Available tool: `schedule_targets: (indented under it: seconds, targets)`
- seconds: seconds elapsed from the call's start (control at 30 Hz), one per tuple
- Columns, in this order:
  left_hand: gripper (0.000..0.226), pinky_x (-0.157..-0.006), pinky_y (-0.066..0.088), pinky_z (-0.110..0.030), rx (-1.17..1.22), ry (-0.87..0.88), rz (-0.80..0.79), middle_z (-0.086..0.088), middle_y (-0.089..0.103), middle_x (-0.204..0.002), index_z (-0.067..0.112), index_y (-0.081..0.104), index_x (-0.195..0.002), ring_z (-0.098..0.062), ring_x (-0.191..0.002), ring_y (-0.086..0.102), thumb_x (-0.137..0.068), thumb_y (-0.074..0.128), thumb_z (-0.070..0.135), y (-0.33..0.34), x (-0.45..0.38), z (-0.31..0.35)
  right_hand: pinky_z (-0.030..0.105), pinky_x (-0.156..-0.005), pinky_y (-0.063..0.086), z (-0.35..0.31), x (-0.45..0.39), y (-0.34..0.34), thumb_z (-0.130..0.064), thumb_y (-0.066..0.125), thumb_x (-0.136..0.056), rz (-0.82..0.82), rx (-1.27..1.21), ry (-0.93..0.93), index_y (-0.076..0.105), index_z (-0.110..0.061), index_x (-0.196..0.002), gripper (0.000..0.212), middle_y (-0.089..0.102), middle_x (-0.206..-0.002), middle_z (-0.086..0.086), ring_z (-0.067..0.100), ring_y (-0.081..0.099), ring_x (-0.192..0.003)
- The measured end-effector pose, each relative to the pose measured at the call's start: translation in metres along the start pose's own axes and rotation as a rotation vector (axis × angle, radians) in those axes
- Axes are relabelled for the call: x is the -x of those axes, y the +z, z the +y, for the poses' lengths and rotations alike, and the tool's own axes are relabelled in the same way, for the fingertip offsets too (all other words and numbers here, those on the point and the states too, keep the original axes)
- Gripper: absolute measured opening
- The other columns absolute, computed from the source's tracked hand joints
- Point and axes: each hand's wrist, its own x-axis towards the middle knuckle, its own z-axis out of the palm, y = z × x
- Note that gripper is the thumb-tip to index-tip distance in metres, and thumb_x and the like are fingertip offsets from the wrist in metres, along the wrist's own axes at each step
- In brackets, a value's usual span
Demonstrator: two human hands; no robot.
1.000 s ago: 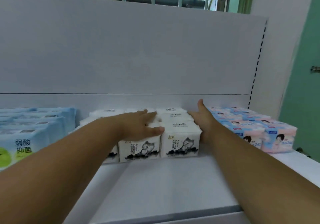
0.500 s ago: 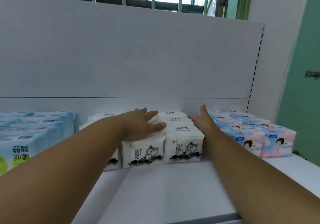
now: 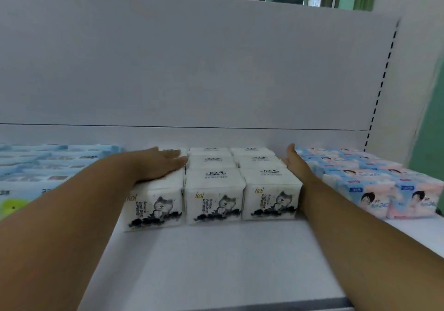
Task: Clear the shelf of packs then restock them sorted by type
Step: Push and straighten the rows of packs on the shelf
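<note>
Fingers [image 3: 173, 154] flat atop white packs [image 3: 213, 196]; right palm seemingly hidden.

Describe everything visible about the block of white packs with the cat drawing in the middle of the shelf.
The white packs are soft plastic-wrapped bundles printed with a grey ink-style cat and gold "kol" lettering on the front, black script on top. They stand three across and about three deep on the white shelf, between blue packs and pink-and-blue packs. The left hand lies flat on the left column's top; the right hand presses edge-on against the right side.
</note>
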Motion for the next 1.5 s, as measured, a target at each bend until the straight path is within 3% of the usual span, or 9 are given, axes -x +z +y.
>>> schedule_targets:
  seconds: [0.1, 0.2, 0.33, 0.47, 0.8, 1.0, 1.33, 1.4, 1.5]
  targets:
    - [0.095, -0.121, 0.007, -0.053, 0.004, -0.006, 0.001, -0.005, 0.013, -0.164, 0.047, 0.019, -0.151, -0.028, -0.151, 0.012, -0.068, 0.016, 0.093, 0.003, -0.008, 0.0, 0.03, -0.075, 0.048, -0.006, -0.002, 0.001, -0.06, 0.024, -0.1, 0.017, 0.066, 0.013, 0.057, -0.004, -0.115, 0.066, 0.066, -0.111, 0.009, 0.025, 0.064, -0.096]
    - [0.092, -0.121, 0.01, -0.053, 0.005, -0.004, 0.012, -0.004, 0.017, -0.163, 0.044, 0.021, -0.151, -0.028, -0.15, 0.017, -0.072, 0.019, 0.092, 0.006, -0.016, 0.002, 0.031, -0.082, 0.047, -0.01, 0.0, -0.002, -0.06, 0.027, -0.1, 0.036, 0.1, 0.027, 0.057, -0.001, -0.118, 0.068, 0.063, -0.113, 0.012, 0.026, 0.061, -0.098]
    - [0.081, -0.121, 0.01, -0.053, 0.007, 0.005, 0.015, -0.005, 0.016, -0.163, 0.042, 0.019, -0.152, -0.028, -0.15, 0.016, -0.083, 0.022, 0.083, 0.009, -0.017, 0.015, 0.028, -0.068, 0.046, -0.013, 0.001, -0.009, -0.056, 0.026, -0.102, 0.022, 0.066, 0.016, 0.058, -0.005, -0.107, 0.06, 0.062, -0.09, 0.007, 0.019, 0.06, -0.078]
    - [0.081, -0.12, 0.01, -0.054, 0.008, 0.003, 0.011, -0.007, 0.014, -0.164, 0.044, 0.018, -0.152, -0.03, -0.15, 0.015, -0.082, 0.021, 0.085, 0.011, -0.018, 0.017, 0.025, -0.077, 0.041, -0.01, -0.002, -0.011, -0.048, 0.029, -0.104, 0.085, 0.057, -0.019, 0.053, -0.011, -0.098, 0.044, 0.052, -0.081, 0.001, 0.011, 0.058, -0.074]
    - [0.077, -0.121, 0.012, -0.05, 0.028, 0.018, 0.017, -0.005, 0.021, -0.162, 0.041, 0.022, -0.152, -0.029, -0.149, 0.02, -0.086, 0.024, 0.08, 0.012, -0.026, 0.02, 0.011, -0.031, 0.033, -0.01, 0.003, -0.007, -0.043, 0.028, -0.106, 0.148, 0.068, -0.02, 0.047, -0.01, -0.071, 0.051, 0.053, -0.048, 0.003, 0.002, 0.048, -0.027]
    - [0.081, -0.12, 0.011, -0.054, 0.016, 0.022, 0.01, -0.009, 0.017, -0.163, 0.042, 0.02, -0.153, -0.032, -0.149, 0.018, -0.083, 0.02, 0.084, 0.013, -0.025, 0.018, 0.013, -0.041, 0.04, -0.004, 0.002, -0.008, -0.046, 0.03, -0.105, 0.125, 0.053, -0.007, 0.054, -0.01, -0.096, 0.045, 0.057, -0.069, 0.0, 0.006, 0.056, -0.052]
    - [0.076, -0.12, 0.008, -0.05, 0.019, 0.007, -0.005, -0.006, 0.016, -0.163, 0.04, 0.021, -0.153, -0.029, -0.15, 0.015, -0.088, 0.023, 0.079, 0.006, -0.011, 0.025, 0.019, -0.055, 0.04, -0.009, 0.003, -0.008, -0.047, 0.031, -0.104, 0.132, 0.113, 0.033, 0.053, -0.012, -0.082, 0.047, 0.055, -0.076, 0.002, 0.01, 0.052, -0.066]
    - [0.074, -0.12, 0.008, -0.05, -0.029, -0.007, -0.009, -0.005, 0.014, -0.164, 0.04, 0.02, -0.154, -0.029, -0.15, 0.015, -0.089, 0.023, 0.077, 0.003, -0.006, 0.027, 0.018, -0.057, 0.042, -0.009, 0.005, -0.008, -0.048, 0.03, -0.104, 0.14, 0.132, 0.033, 0.061, -0.009, -0.098, 0.051, 0.057, -0.078, 0.001, 0.01, 0.054, -0.069]
    - [0.067, -0.12, 0.013, -0.051, -0.126, -0.003, 0.089, -0.008, 0.012, -0.164, 0.04, 0.019, -0.154, -0.034, -0.148, 0.017, -0.095, 0.025, 0.07, -0.003, -0.004, 0.043, 0.027, -0.088, 0.043, -0.013, 0.007, -0.009, -0.052, 0.031, -0.103, 0.175, 0.184, 0.032, 0.05, -0.003, -0.135, 0.062, 0.06, -0.104, 0.002, 0.021, 0.059, -0.103]
